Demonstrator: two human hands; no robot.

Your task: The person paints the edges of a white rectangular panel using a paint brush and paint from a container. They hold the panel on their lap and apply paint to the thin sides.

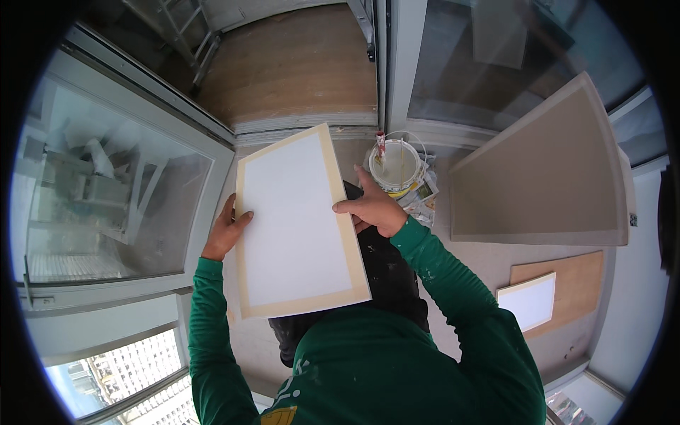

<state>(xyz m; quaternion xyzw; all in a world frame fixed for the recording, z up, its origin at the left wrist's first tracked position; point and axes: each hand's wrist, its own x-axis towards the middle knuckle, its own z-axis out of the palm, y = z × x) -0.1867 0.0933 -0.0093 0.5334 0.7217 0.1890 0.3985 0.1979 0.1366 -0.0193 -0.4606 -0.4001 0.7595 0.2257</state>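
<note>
Between my hands I hold a white rectangular panel (294, 227) with a cream, tape-like border, tilted in front of my legs. My left hand (227, 228) grips its left edge, thumb on the front face and fingers behind. On the opposite edge, my right hand (373, 204) pinches with the thumb in front; its other fingers are partly hidden, and the index finger points upward. Just beyond the right hand stands a white bucket (397, 167) with a wire handle. A red-and-white stick-like object (381, 144) leans at the bucket's rim.
Printed paper (425, 195) lies under the bucket. At right, a large beige panel (538, 177) stands upright. Below it, a smaller white bordered panel (528, 301) rests on a brown board (577, 287). An open glazed door (120, 184) is at left; a ladder (191, 39) stands beyond the threshold.
</note>
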